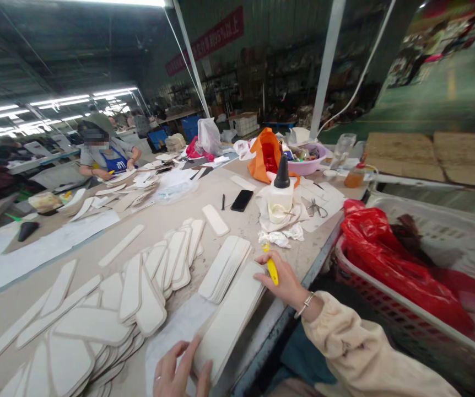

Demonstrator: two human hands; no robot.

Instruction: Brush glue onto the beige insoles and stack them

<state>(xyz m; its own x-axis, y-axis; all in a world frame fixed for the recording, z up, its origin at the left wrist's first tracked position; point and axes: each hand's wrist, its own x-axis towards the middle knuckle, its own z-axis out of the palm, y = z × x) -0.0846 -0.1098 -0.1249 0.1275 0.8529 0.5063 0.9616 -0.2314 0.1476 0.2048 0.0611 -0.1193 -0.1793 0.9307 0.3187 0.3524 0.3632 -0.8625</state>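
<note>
Well, one white plastic bottle [281, 197] with a black cone top [282, 173] makes a handy landmark, with pale yellowish stuff showing low in it. Nearer the worker than that bottle, a stack of long white panels [230, 325] lies slanting at the table edge, with two hands on it. The left hand [182, 366] has its fingers spread at the near end; whether they pinch, I can't tell. The right hand [282, 278] rests thumb-down on the far end, its fingers closed about one yellow-handled tool [273, 268].

Left of the bottle I count one black phone [242, 200] and one slim black tool [223, 202]; just right of it, one pair of scissors [312, 209]. The panel heap [101, 325], farther left and nearer, overlaps too much to count.

As for containers, behind the bottle one orange bag [262, 144] gapes over something red, and one lilac basin [319, 156] holds jumbled small items. To its right, one small bottle [354, 177] contains amber liquid, and one white crate [436, 212] carries a red plastic bag [390, 251].
</note>
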